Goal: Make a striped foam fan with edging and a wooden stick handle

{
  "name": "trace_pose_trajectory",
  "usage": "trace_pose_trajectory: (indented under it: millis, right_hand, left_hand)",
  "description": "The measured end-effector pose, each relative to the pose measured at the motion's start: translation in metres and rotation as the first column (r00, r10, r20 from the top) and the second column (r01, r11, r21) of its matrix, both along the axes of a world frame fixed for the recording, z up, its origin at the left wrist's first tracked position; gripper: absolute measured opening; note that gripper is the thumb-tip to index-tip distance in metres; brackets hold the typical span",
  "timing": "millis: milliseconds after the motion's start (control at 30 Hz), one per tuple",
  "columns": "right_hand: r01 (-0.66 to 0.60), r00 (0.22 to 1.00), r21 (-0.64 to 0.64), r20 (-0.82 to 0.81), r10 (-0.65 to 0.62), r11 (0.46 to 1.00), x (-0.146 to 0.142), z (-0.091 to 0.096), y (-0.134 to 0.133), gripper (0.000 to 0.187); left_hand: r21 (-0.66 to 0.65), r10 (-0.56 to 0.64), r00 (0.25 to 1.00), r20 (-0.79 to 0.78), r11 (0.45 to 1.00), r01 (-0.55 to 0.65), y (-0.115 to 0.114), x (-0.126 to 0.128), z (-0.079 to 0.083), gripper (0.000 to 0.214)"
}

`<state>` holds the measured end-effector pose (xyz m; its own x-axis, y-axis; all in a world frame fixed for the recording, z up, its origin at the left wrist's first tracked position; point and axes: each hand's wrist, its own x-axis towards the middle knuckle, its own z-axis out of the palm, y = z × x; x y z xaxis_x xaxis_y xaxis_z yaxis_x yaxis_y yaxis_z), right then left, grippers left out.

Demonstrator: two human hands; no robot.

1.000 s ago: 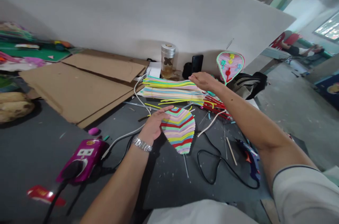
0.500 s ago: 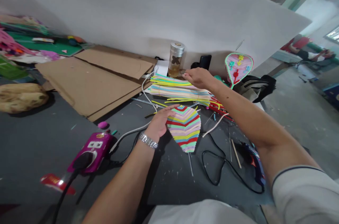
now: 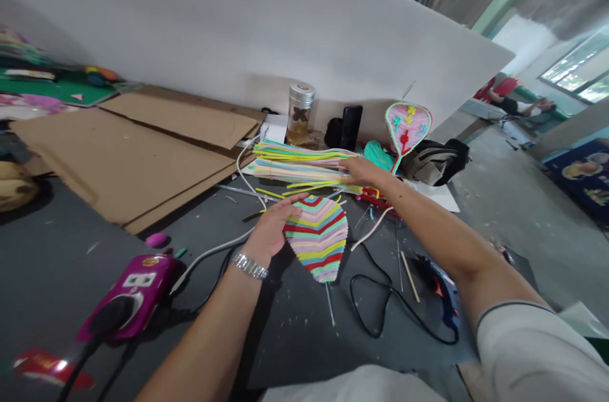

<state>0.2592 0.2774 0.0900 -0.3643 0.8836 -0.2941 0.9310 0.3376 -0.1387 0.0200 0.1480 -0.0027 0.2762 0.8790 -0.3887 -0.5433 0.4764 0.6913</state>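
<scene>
A leaf-shaped panel [image 3: 318, 234] of striped pipe cleaners lies on the dark table, with a thin stick poking from its lower tip. My left hand [image 3: 273, 224], a metal watch at its wrist, rests on the panel's upper left edge with its fingers stretched out. Behind the panel, bundled pipe cleaners [image 3: 295, 168] in pastel colours lie in a long pile. My right hand [image 3: 364, 174] is at the pile's right part, its fingers curled down over the strands; the fingertips are partly hidden. Red pipe cleaners [image 3: 375, 198] lie just below that hand.
Cardboard sheets [image 3: 128, 161] cover the back left. A purple power strip [image 3: 133, 291] sits at the left front. A glue gun [image 3: 440, 294] and its black cord lie right. Behind stand a bottle [image 3: 299, 113], a phone [image 3: 351, 126] and a decorated fan [image 3: 408, 126].
My right hand has come down from above the back of the pile onto the pipe cleaners. The left hand stays on the panel. The whole view has shifted toward the right.
</scene>
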Motion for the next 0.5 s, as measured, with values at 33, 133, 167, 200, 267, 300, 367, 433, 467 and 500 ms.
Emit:
trace_pose_trajectory:
  millis: [33, 133, 167, 200, 267, 300, 367, 433, 467, 500]
  right_hand:
    - [0.007, 1.000, -0.017, -0.029, -0.008, 1.000, 0.001, 0.000, 0.001, 0.016]
    - [0.021, 0.991, -0.102, -0.133, -0.034, 0.995, 0.004, 0.011, 0.011, 0.007]
    - [0.020, 0.984, -0.130, -0.172, -0.042, 0.991, 0.005, 0.017, 0.015, 0.009]
    - [0.018, 0.977, -0.155, -0.207, -0.050, 0.988, 0.007, 0.022, 0.019, 0.011]
    - [0.011, 0.963, -0.197, -0.261, -0.064, 0.980, 0.009, 0.028, 0.024, 0.016]
    - [0.007, 0.958, -0.216, -0.278, -0.068, 0.976, 0.009, 0.029, 0.025, 0.018]
    - [-0.006, 0.951, -0.248, -0.300, -0.071, 0.969, 0.009, 0.029, 0.025, 0.021]
    - [-0.022, 0.947, -0.268, -0.315, -0.066, 0.963, 0.008, 0.025, 0.025, 0.024]
    - [-0.031, 0.945, -0.273, -0.321, -0.061, 0.961, 0.007, 0.023, 0.024, 0.025]
    - [-0.038, 0.944, -0.275, -0.325, -0.055, 0.961, 0.007, 0.021, 0.024, 0.026]
  left_hand:
    - [-0.005, 0.000, 1.000, -0.006, 1.000, 0.000, 0.000, 0.000, 0.000, 0.069]
    - [-0.010, 0.008, 0.999, -0.031, 1.000, -0.008, 0.000, -0.001, 0.001, 0.067]
    - [-0.007, 0.009, 0.999, -0.034, 1.000, -0.010, 0.000, -0.001, 0.000, 0.066]
    - [-0.002, 0.009, 0.999, -0.033, 1.000, -0.009, 0.000, -0.001, 0.000, 0.067]
    - [0.004, 0.005, 1.000, -0.025, 1.000, -0.005, 0.000, 0.000, -0.001, 0.066]
    - [0.003, 0.002, 1.000, -0.020, 1.000, -0.002, 0.000, 0.000, -0.001, 0.066]
    - [-0.007, 0.004, 1.000, -0.009, 1.000, -0.004, 0.000, 0.000, 0.001, 0.066]
    - [-0.015, 0.009, 1.000, 0.000, 1.000, -0.009, -0.001, 0.001, 0.003, 0.067]
    - [-0.015, 0.010, 1.000, 0.002, 1.000, -0.010, -0.001, 0.001, 0.004, 0.067]
    - [-0.010, 0.012, 1.000, 0.005, 1.000, -0.012, -0.001, 0.001, 0.005, 0.068]
